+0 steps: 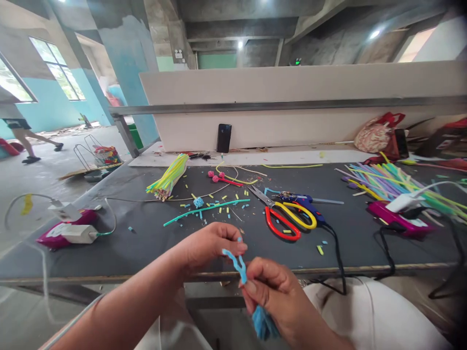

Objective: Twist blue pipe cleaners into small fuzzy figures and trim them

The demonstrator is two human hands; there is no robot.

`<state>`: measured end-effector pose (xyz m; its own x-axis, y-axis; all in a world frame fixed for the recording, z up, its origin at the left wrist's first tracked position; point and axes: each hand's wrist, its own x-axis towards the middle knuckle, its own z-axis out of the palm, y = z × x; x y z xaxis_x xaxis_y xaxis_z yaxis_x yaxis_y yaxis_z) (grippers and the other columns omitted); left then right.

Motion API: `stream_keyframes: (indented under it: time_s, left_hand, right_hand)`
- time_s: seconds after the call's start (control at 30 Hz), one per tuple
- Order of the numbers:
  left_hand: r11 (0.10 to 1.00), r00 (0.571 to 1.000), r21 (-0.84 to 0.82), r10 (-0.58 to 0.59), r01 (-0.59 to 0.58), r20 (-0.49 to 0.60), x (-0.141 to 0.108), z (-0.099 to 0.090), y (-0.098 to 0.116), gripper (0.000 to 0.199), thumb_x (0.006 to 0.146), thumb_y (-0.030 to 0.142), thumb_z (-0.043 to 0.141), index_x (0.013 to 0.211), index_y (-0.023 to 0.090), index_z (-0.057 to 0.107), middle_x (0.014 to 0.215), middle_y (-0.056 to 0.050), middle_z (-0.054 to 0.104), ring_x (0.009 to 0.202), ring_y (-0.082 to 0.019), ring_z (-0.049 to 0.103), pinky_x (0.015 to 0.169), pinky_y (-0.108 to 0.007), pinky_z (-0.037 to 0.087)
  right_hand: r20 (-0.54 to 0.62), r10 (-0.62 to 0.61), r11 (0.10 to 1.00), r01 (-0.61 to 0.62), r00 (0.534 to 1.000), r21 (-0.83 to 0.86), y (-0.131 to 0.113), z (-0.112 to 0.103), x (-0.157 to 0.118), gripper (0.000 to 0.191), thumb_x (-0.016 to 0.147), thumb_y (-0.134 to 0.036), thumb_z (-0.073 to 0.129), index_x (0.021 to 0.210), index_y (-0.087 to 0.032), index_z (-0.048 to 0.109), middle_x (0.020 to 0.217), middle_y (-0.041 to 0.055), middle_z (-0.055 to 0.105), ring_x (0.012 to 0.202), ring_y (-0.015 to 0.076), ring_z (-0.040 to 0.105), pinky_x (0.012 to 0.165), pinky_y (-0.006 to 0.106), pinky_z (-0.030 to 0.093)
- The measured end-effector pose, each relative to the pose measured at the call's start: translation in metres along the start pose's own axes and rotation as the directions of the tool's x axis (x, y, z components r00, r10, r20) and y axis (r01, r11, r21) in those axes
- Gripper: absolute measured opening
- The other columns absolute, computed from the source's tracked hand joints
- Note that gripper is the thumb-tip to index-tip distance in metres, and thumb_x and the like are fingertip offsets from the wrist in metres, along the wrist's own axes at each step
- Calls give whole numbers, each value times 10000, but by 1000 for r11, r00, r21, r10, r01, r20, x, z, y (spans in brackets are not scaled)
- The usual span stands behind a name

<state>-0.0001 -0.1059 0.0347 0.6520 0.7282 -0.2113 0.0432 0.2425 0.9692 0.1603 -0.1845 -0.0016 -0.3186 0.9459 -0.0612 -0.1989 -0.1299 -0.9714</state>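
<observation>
My right hand (270, 289) is closed round a bundle of blue pipe cleaners (264, 324), whose thick fuzzy end hangs below the fist. Two thin blue stems (236, 262) fork upward from its thumb and fingertips. My left hand (217, 245) pinches close to the fork, and a bit of blue shows between its thumb and finger. Whether that bit joins the fork is hidden by the thumb. Beyond my hands lie scissors (290, 218) with red and yellow handles, a blue glue gun (304, 200), a teal pipe cleaner (206, 211) and a small blue fuzzy ball (198, 201).
A yellow-green pipe cleaner bundle (168, 177) lies at the left, pastel ones (390, 182) at the right. Pink fuzzy balls (215, 177) and cut bits scatter mid-table. A phone (224, 138) leans at the back. Purple power strips (54, 236) trail cords. A person (20, 126) walks far left.
</observation>
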Motion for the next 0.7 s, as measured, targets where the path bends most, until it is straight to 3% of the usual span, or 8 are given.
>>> stream_keyframes:
  time_s: [0.07, 0.13, 0.2, 0.27, 0.37, 0.47, 0.6, 0.7]
  left_hand:
    - [990, 992, -121, 59, -72, -112, -6, 3, -13, 178, 654, 276, 672, 613, 149, 554, 510, 35, 492, 483, -72, 409, 506, -203, 301]
    - [985, 972, -119, 101, -128, -211, -15, 8, -22, 184, 688, 287, 656, 638, 149, 546, 524, 42, 474, 491, -68, 385, 506, -201, 286]
    - [991, 943, 5, 127, -132, -307, -26, 15, -28, 205, 735, 314, 618, 637, 158, 528, 532, 47, 455, 489, -71, 369, 493, -204, 278]
    - [945, 885, 282, 267, -164, -380, -35, 23, -32, 208, 766, 284, 583, 606, 167, 520, 536, 39, 460, 509, -86, 395, 505, -213, 298]
    - [691, 770, 674, 570, -261, -287, -44, 31, -36, 201, 813, 189, 520, 614, 176, 538, 591, 3, 538, 593, -119, 482, 580, -231, 358]
    - [514, 744, 802, 654, -303, -138, -48, 33, -38, 179, 843, 128, 468, 693, 183, 550, 658, -19, 589, 651, -138, 517, 642, -252, 388]
    - [429, 768, 850, 639, -306, -46, -52, 29, -34, 156, 841, 109, 467, 719, 181, 533, 723, -30, 608, 698, -147, 529, 687, -269, 396]
    - [481, 769, 832, 629, -275, -110, -54, 26, -32, 144, 851, 156, 493, 714, 182, 530, 732, -24, 603, 706, -138, 535, 681, -248, 408]
  right_hand:
    - [-57, -38, 998, 41, 998, 43, 1, -2, 0, 229, 771, -377, 661, 667, -188, 583, 506, -38, 552, 490, 90, 409, 521, 237, 294]
    - [-111, -67, 994, 76, 992, 76, 1, -3, 0, 207, 784, -361, 656, 689, -189, 588, 503, -43, 544, 498, 90, 416, 534, 236, 305]
    - [-159, -75, 990, 92, 984, 103, 1, -2, 1, 214, 792, -364, 647, 684, -194, 574, 500, -49, 526, 499, 93, 417, 541, 238, 319]
    - [-199, -89, 990, 108, 976, 86, 2, 0, 3, 225, 803, -365, 635, 671, -199, 560, 511, -48, 515, 522, 103, 437, 564, 244, 345]
    - [-247, -94, 995, 99, 964, 7, 4, 2, 4, 217, 814, -373, 618, 691, -202, 565, 536, -37, 526, 568, 125, 490, 602, 261, 389]
    - [-272, -93, 993, 70, 958, -92, 2, 3, 5, 218, 801, -390, 626, 710, -198, 578, 531, -29, 539, 569, 137, 517, 589, 268, 409]
    - [-258, -67, 995, 45, 964, -91, -2, 3, 6, 236, 770, -407, 652, 704, -194, 575, 546, -31, 555, 515, 114, 510, 519, 246, 416]
    - [-180, 17, 999, -12, 984, 32, -2, 3, 6, 264, 750, -431, 664, 701, -192, 562, 511, -55, 526, 442, 89, 480, 492, 247, 446]
